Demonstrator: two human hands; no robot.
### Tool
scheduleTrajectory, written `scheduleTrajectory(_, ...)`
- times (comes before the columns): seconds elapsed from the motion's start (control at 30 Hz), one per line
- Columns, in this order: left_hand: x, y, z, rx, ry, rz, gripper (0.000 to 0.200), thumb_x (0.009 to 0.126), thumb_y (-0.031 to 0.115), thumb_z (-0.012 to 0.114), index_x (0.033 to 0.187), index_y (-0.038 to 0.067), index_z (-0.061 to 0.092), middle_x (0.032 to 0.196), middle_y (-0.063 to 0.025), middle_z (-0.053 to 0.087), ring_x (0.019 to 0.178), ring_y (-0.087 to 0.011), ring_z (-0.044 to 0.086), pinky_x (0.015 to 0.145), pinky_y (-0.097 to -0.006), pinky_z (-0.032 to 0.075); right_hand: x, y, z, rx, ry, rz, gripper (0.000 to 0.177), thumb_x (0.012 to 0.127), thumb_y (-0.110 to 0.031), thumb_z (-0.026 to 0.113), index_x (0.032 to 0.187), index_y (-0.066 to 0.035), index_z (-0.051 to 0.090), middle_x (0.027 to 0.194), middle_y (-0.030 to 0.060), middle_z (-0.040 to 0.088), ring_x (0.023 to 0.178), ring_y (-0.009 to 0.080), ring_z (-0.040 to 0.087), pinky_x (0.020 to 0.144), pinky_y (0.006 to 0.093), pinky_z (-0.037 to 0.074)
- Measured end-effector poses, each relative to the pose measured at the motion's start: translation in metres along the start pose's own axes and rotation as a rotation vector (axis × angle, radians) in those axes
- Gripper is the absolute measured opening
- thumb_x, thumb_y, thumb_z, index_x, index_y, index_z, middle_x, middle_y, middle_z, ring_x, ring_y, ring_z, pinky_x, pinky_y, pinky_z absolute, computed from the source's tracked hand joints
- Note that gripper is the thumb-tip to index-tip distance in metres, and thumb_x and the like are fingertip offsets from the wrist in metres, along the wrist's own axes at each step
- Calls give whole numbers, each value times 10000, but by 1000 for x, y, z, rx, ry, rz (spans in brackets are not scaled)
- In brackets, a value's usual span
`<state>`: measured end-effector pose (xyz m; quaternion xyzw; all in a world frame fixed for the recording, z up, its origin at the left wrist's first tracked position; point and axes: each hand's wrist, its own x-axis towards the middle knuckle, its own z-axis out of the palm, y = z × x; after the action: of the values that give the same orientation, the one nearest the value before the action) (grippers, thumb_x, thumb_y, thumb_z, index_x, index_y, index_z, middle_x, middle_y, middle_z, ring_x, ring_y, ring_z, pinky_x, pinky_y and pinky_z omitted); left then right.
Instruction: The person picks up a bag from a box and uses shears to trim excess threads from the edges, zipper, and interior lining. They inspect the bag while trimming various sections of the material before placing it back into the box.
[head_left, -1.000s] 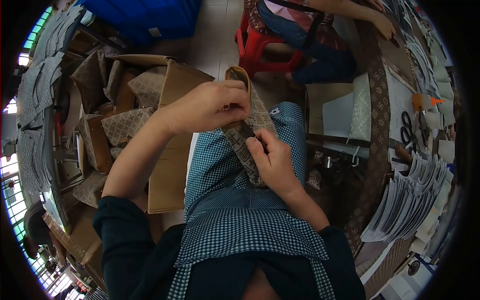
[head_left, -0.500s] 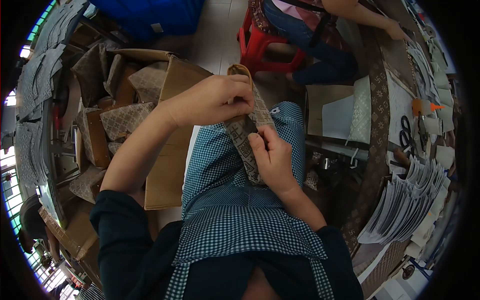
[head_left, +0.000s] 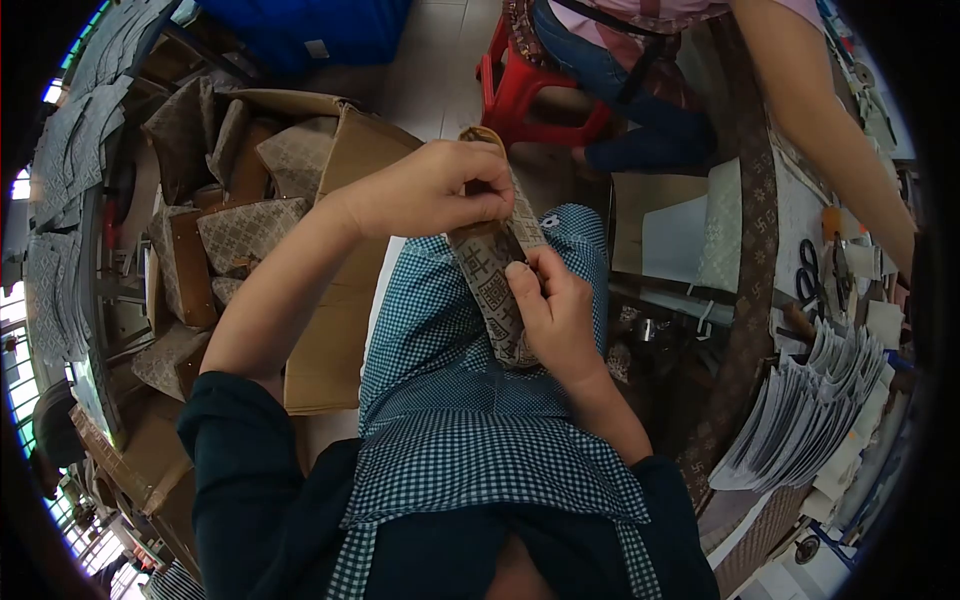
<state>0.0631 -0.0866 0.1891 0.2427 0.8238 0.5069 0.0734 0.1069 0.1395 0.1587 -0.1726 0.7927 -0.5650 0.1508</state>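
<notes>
Over my lap, a long fabric piece with a beige and dark geometric pattern and a brown edge lies slanted, its far end folded open like a pouch. My left hand is closed in a pinch at the upper part of it, near the brown edge; the fingertips partly hide what they grip. Lower down, my right hand grips the right side of the piece, thumb on top and fingers behind. A blue checked apron covers my lap below.
To the left, a cardboard box holds several patterned pieces. A person sits on a red stool ahead, one arm over the right bench. Scissors and stacked grey pieces lie there. A blue bin stands behind.
My left hand has shifted slightly at the top of the piece, its fingers a little more spread. The other person's arm has swung nearer along the right bench.
</notes>
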Motion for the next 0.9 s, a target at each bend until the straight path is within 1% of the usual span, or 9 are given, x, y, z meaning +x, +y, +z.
scheduleTrajectory(0.1,1,-2,1,-8,4,7,51,863,45,665,901,16,648,880,-51,593,784,-165,591,699,-287,493,7,-4,-5,-73,-37,-10,202,955,-186,602,952,16,609,613,85,571,524,144,542,496,276,413)
scheduleTrajectory(0.2,1,-4,1,-18,11,11,44,866,41,660,901,16,647,911,-50,585,791,-160,593,702,-285,498,10,-9,-5,-86,-39,9,189,954,-163,593,916,22,607,631,43,552,558,71,475,510,254,386)
scheduleTrajectory(0.4,-2,-6,1,-87,16,-36,34,881,29,649,882,0,632,920,-44,559,774,-131,581,657,-261,503,13,-13,-5,-123,-38,-14,188,948,-165,600,926,21,613,623,62,559,547,89,491,514,264,399)
scheduleTrajectory(0.5,-3,-5,1,-121,15,-65,42,885,27,646,872,-8,625,916,-43,555,766,-123,576,644,-251,501,14,-11,-6,-143,-50,-15,190,947,-169,601,931,20,618,627,71,571,549,98,510,520,271,412)
scheduleTrajectory(0.6,-3,-5,1,-117,19,-39,50,886,30,647,867,-10,623,907,-42,558,762,-123,576,646,-255,501,14,-14,-6,-158,-62,-17,194,940,-178,613,916,15,607,650,121,585,552,195,571,517,314,431)
scheduleTrajectory(0.9,-1,-9,2,-41,36,30,70,878,62,664,867,0,633,885,-51,571,788,-144,578,672,-276,495,18,-18,-11,-199,-80,-62,180,937,-171,612,928,8,616,673,130,614,556,217,604,523,323,454)
